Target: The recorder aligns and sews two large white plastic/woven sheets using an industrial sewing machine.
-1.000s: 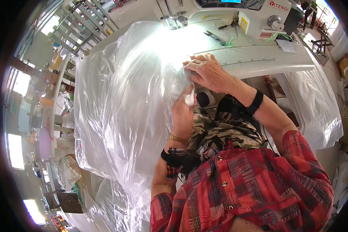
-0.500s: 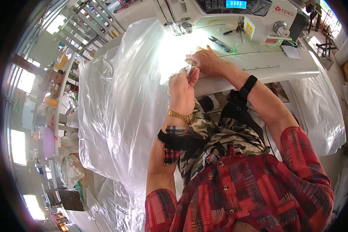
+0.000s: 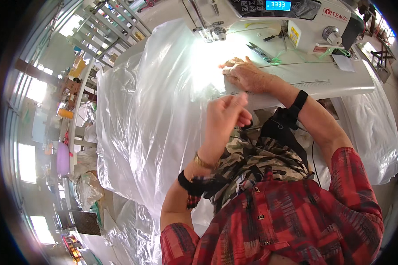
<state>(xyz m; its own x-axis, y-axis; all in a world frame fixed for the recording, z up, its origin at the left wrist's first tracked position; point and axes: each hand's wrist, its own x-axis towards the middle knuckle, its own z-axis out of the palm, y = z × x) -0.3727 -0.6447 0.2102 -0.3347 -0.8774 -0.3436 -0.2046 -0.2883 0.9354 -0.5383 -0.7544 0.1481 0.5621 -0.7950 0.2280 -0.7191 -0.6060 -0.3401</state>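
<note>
**Clear plastic sheet at the sewing machine**

Plastic sheet (image 3: 150,115) drapes over the white table (image 3: 340,79), under the sewing machine (image 3: 269,17). Right hand (image 3: 245,75) presses flat, fingers spread, on its edge. Left hand (image 3: 225,117) hovers above with fingers loosely curled; whether it holds anything cannot be told.

Right hand (image 3: 247,76) flat on clear plastic sheet (image 3: 150,119), left hand (image 3: 225,117) raised, sewing machine (image 3: 269,17)

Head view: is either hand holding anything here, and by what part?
The right hand lies flat, pressing the clear plastic sheet onto the sewing machine bed. The left hand is raised with fingers curled; any grip cannot be told.
</note>
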